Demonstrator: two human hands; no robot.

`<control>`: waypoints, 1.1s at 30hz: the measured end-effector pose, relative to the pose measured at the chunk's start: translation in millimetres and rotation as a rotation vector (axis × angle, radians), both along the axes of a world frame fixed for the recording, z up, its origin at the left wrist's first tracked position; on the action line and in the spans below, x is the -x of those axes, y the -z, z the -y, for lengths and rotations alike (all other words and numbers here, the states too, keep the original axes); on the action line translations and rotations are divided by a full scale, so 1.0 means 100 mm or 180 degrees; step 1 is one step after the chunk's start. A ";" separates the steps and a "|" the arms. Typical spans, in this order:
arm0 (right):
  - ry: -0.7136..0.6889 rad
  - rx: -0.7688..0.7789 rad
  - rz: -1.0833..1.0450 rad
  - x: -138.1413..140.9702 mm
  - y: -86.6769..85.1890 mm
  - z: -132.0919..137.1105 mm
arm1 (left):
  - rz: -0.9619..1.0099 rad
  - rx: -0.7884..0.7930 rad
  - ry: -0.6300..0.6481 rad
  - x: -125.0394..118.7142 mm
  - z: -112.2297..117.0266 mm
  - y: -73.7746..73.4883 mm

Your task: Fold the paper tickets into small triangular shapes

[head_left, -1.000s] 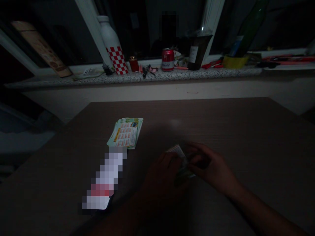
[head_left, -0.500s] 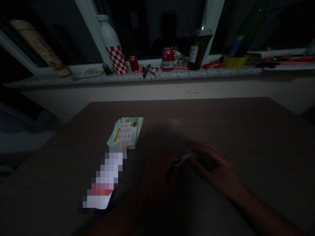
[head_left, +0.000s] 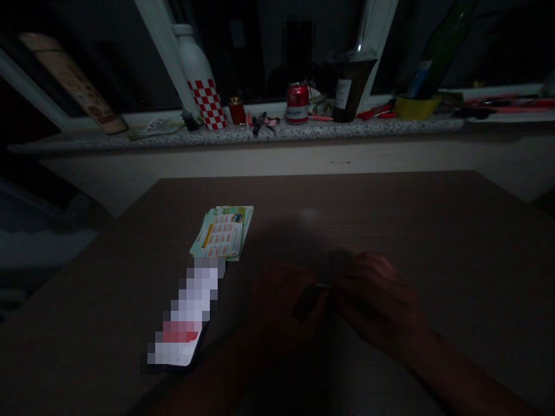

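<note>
In deep shadow at the middle of the table, my left hand (head_left: 288,303) and my right hand (head_left: 379,294) meet almost fingertip to fingertip. Between them shows the thin edge of a small pale flat piece (head_left: 323,285), perhaps paper or card; most of it is hidden by the fingers. Both hands are closed in a pinch on it. To the left of my left hand lies a stack of printed cards (head_left: 222,234) with orange figures on pale green. Just below the stack, a lit phone (head_left: 184,318) lies on the table, its screen pixelated.
The brown table (head_left: 433,231) runs up to a wall under the window. On the granite sill (head_left: 151,138) stand a red-checked white bottle (head_left: 202,86), a red can (head_left: 297,104), a dark cup (head_left: 350,92), a leaning green bottle (head_left: 440,52) and a long tube (head_left: 73,81).
My right hand has moved in and its fingers have closed on the pale piece, which now shows less. The left hand's fingers have shifted slightly. The cards and phone lie as before.
</note>
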State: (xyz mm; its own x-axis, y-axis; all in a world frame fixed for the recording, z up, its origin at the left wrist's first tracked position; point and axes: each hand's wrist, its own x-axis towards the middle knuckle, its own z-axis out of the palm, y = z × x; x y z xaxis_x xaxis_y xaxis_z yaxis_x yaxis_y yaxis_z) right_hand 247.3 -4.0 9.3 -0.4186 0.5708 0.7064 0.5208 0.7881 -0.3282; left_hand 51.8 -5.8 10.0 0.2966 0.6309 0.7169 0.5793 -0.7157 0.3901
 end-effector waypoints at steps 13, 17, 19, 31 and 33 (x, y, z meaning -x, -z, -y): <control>0.0072 -0.0094 0.0529 0.05 -0.03 0.05 | -0.0439 -0.0360 -0.0017 -0.02 -0.03 -0.08; 0.0012 -0.0036 0.0579 0.06 -0.03 0.05 | -0.0383 -0.0350 -0.0098 -0.02 -0.04 -0.08; -0.0046 -0.0066 0.0522 0.07 -0.03 0.05 | -0.0338 -0.0359 -0.0105 -0.01 -0.05 -0.08; -0.0137 -0.0223 0.0322 -0.07 -0.03 0.03 | -0.0125 -0.0156 -0.0560 0.21 -0.16 -0.10; -0.0094 -0.0213 0.0275 -0.09 -0.03 0.02 | -0.0140 -0.0007 -0.0436 0.21 -0.13 -0.10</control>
